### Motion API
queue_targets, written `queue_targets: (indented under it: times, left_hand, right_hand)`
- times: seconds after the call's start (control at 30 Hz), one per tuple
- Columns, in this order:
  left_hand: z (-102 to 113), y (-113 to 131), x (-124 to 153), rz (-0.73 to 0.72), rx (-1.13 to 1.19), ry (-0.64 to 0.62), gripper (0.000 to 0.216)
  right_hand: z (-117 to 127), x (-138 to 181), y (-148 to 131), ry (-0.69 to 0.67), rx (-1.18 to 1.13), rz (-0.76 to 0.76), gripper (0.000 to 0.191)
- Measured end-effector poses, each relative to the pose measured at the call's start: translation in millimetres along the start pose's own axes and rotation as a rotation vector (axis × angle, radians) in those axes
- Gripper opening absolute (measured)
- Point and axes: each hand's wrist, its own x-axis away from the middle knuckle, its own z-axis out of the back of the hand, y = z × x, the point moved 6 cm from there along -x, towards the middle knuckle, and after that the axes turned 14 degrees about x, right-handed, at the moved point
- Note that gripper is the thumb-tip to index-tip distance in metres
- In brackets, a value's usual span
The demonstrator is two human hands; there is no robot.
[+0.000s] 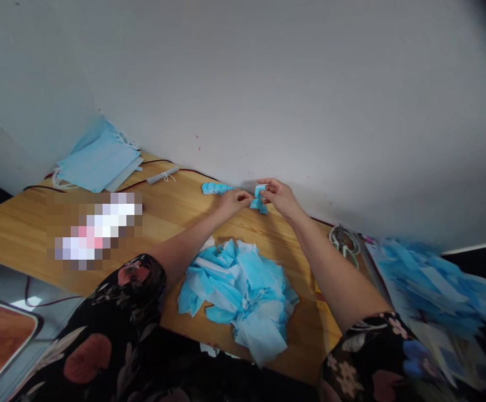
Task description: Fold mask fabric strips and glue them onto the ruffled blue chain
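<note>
Near the wall, my right hand pinches a small folded piece of blue mask fabric, part of it hanging toward the tabletop. My left hand is just to the left, its thumb and forefinger pressed together close to that piece; what they grip is too small to make out. Beside the left hand lies a row of small folded blue fabric pieces. Closer to my body is a large loose heap of blue and white mask fabric on the wooden table.
Flat blue masks with white ear loops are stacked at the back left, near a tied grey bundle. A blurred-out object lies in front. Scissors and another blue fabric pile are at right. The wall borders the table.
</note>
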Motion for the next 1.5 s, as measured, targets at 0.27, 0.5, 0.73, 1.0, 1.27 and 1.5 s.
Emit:
queue_targets:
  times: [0.27, 0.5, 0.73, 1.0, 1.27, 1.5]
  left_hand:
    - [4.5, -3.2, 2.7, 0.096, 0.051, 0.022, 0.014]
    - [7.9, 2.0, 5.2, 0.183, -0.123, 0.080, 0.016]
    - [2.1, 13.6, -2.5, 0.230, -0.320, 0.090, 0.016]
    - [0.8, 83.9, 3.3, 0.090, -0.409, -0.059, 0.012]
    - [-68.2, 170.5, 68.2, -0.094, -0.188, -0.484, 0.025]
    - [-71.8, 160.0, 76.2, -0.060, -0.240, -0.496, 0.018]
  right_hand:
    - [44.4, 30.6, 14.1, 0.246, -0.283, -0.185, 0.043]
    - [101.5, 96.9, 16.6, 0.259, -0.315, -0.192, 0.041]
    - [111.5, 143.7, 17.4, 0.258, -0.419, -0.235, 0.039]
    - [92.0, 159.9, -6.6, 0.092, -0.089, -0.094, 0.056]
    - [70.4, 167.1, -51.6, 0.014, 0.323, 0.112, 0.076]
    - [66.5, 167.6, -63.6, -0.003, 0.402, 0.145, 0.077]
